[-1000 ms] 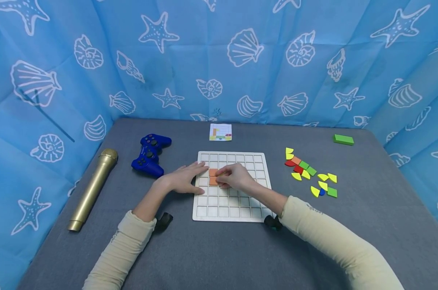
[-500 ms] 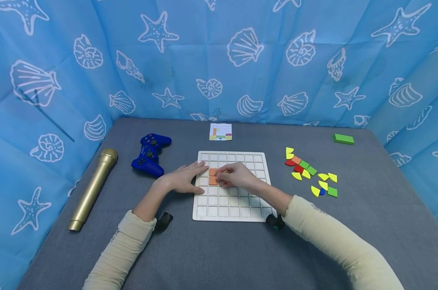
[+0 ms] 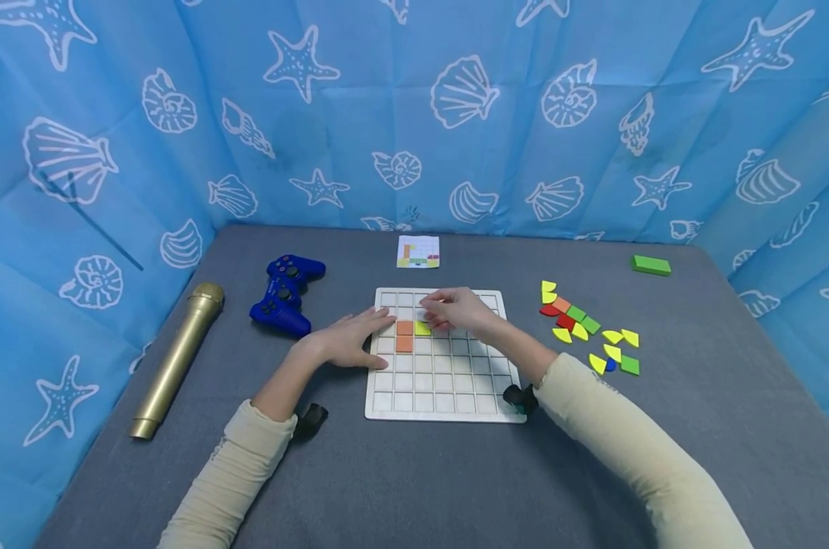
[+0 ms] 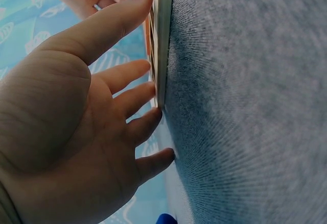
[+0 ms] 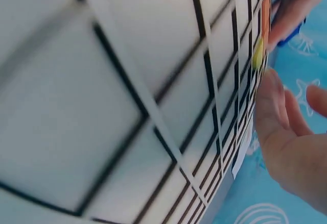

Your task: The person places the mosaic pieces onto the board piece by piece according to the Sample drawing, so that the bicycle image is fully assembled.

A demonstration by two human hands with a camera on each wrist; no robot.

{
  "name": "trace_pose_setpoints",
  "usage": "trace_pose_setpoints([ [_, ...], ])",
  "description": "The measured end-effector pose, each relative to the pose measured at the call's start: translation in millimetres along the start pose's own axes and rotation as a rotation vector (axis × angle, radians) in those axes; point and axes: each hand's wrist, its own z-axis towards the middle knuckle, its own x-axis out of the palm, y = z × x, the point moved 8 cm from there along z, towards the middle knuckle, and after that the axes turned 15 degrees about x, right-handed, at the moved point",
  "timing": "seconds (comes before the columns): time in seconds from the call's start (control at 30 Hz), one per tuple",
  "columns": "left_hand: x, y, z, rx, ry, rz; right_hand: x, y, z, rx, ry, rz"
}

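A white gridded board lies on the grey table. My left hand rests at its left side, fingers spread; in the left wrist view the thumb and fingertips touch the board's edge. Two orange square tiles, an upper one and a lower one, sit in adjoining cells. Just right of the upper one lies a yellow tile, partly covered by my right hand. That hand hovers over the board, and nothing shows between its fingers. The right wrist view has the yellow tile just beyond the fingertips.
Several loose tiles, among them a green square and a red piece, lie right of the board. Behind it is a pattern card. A blue game controller and gold microphone lie left, a green block far right.
My right hand has lifted off the tiles and moved back and slightly right. The yellow tile now shows beside the upper orange one. My left hand has stayed in place.
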Motion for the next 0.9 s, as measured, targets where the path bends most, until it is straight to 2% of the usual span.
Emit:
trace_pose_setpoints([
  [0.13, 0.8, -0.7, 0.5, -0.008, 0.000, -0.005, -1, 4, 6, -0.007, 0.029, -0.074],
  [0.33, 2.7, -2.3, 0.5, 0.000, 0.002, -0.009, 2, 10, 13, -0.011, 0.024, -0.168],
  [0.57, 2.6, -3.7, 0.7, 0.008, 0.001, -0.014, 12, 13, 19, -0.017, 0.075, -0.203],
  [0.9, 0.0, -3.3, -1.3, -0.001, 0.003, -0.011, 15, 15, 21, -0.027, 0.074, -0.232],
])
